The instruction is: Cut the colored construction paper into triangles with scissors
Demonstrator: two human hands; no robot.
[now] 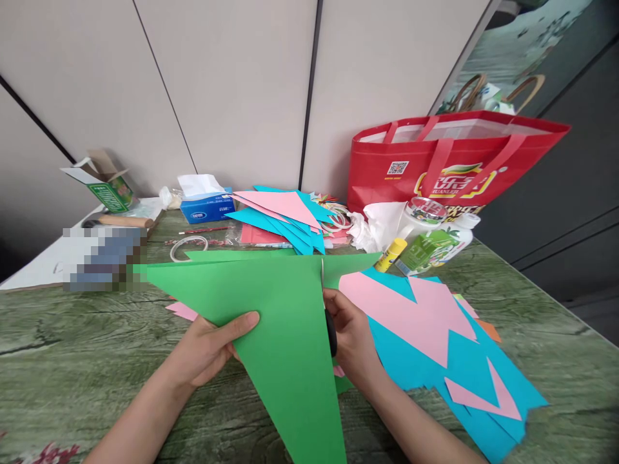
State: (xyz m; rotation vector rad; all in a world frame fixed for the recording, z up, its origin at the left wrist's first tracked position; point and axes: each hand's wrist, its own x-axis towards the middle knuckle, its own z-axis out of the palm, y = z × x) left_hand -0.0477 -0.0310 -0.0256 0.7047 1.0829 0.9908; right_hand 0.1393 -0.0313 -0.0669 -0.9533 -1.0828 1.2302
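Note:
A large green paper sheet (271,309), folded into a long triangle, is held above the table in front of me. My left hand (213,348) pinches its left side, thumb on top. My right hand (351,338) grips black-handled scissors (329,322), whose blade runs up along the sheet's right edge into the paper. Under and right of that hand lie pink and blue paper offcuts (435,341) with zigzag edges.
A stack of blue and pink paper triangles (285,216) lies at the back centre. A red shopping bag (449,161), a yellow glue stick (391,254), a green carton (428,250), crumpled tissue, a blue tissue box (207,205), tape rolls and an open box (104,183) stand around it.

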